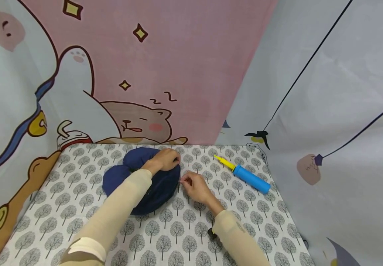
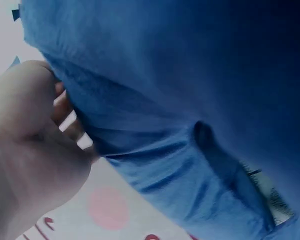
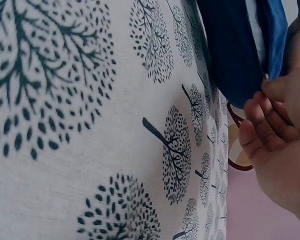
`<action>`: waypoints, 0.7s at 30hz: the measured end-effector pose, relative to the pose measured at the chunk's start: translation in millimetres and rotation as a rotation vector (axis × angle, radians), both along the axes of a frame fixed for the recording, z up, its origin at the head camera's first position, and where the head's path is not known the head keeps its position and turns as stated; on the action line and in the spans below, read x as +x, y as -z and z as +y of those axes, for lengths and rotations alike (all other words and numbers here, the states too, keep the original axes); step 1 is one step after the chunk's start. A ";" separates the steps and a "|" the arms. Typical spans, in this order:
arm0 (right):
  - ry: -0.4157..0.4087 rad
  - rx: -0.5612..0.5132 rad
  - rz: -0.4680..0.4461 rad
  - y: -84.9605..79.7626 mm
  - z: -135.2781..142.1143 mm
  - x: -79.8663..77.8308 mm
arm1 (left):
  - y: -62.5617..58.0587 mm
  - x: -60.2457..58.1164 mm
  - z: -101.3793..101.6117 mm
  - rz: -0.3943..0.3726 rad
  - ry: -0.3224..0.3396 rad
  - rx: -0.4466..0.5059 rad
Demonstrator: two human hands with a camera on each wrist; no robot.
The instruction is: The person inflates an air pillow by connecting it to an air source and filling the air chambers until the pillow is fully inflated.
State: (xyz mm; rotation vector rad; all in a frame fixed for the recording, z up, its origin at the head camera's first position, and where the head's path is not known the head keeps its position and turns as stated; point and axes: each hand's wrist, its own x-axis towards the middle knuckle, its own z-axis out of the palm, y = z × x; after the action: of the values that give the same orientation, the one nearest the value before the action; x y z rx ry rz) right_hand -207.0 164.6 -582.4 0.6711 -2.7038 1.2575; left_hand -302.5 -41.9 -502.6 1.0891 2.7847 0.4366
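A navy blue U-shaped neck pillow (image 1: 159,194) lies on the tree-print cloth, its two rounded ends toward the left. My left hand (image 1: 165,159) grips its far right edge from above; in the left wrist view the fingers pass behind the blue fabric (image 2: 140,95) and are partly hidden. At the pillow's right side, my right hand (image 1: 196,187) pinches a small zipper pull (image 3: 266,77) between thumb and fingertips. The right wrist view shows a zipper opening with a pale strip inside, running up from the pull.
A hand pump (image 1: 251,179) with a blue barrel and yellow nozzle lies to the right of the pillow. The table is covered by a tree-print cloth (image 1: 164,244). Cartoon-print curtains (image 1: 191,74) stand at the back and both sides.
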 end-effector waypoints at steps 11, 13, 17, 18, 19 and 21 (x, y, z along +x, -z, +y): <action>0.139 -0.121 0.080 0.4 4.6 -3.7 | 40.7 -20.3 5.7 -0.087 0.211 0.113; 0.128 -0.113 0.096 0.8 4.9 -4.3 | 34.0 -16.0 4.6 -0.070 0.222 0.113; 0.091 -0.085 0.104 1.2 5.6 -2.9 | 17.6 -4.1 4.7 -0.050 0.227 0.077; 0.081 -0.080 0.102 1.2 5.9 -1.9 | 18.0 -3.9 5.0 -0.051 0.222 0.075; 0.074 -0.072 0.097 1.5 6.2 -0.8 | 19.3 -4.5 5.3 -0.052 0.215 0.064; 0.056 -0.077 0.090 1.5 6.1 2.2 | 29.7 -10.0 4.7 -0.056 0.201 0.081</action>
State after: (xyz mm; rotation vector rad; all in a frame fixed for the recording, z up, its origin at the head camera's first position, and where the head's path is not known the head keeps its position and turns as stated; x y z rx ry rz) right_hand -204.8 170.6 -583.9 0.6223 -2.5695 1.2791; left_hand -312.5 -37.3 -532.3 1.3364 2.5965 0.5502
